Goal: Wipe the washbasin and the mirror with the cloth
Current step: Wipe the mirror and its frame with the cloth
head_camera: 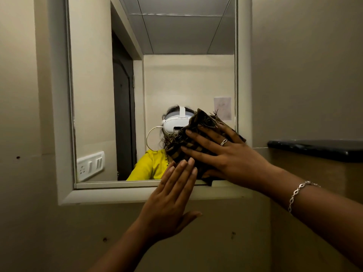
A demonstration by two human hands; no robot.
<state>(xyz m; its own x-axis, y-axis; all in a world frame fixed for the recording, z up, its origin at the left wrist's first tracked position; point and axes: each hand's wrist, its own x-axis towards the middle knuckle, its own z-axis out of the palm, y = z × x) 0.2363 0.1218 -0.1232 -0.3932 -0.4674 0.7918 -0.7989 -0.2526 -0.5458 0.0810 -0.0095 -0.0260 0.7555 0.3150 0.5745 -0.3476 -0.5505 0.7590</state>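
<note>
So the cloth (198, 134) is pinned flat against the mirror (176, 75), down in the lower right corner of the glass. Not much room there: it's hard up near the right side of the frame (60, 114), and its bottom end droops over the lower inside edge onto the frame's ledge. Up and to the left there's loads of open glass.

The right hand (222, 156) is spread wide over the cloth with fingers splayed, palm pressing it onto the glass rather than gripping it in a fist. There's a ring (224, 142) on one finger and a bracelet (298, 193) on that wrist. The left hand (172, 195) is flat and open with fingers together, holding nothing; the palm lies across the bottom of the frame and the fingertips reach the glass, just beside the cloth's lower left edge. Can't tell if they actually touch it.

The cloth is dark brown with a lighter checked pattern, bunched up, frayed threads sticking out at the top and left.

The frame is thick and pale, set on a beige wall (23, 95). A dark shelf (318, 148) sticks out on the right, close to the frame's corner. In the reflection you get a switchboard (90, 163), a dark door (122, 114) and a panelled ceiling.
</note>
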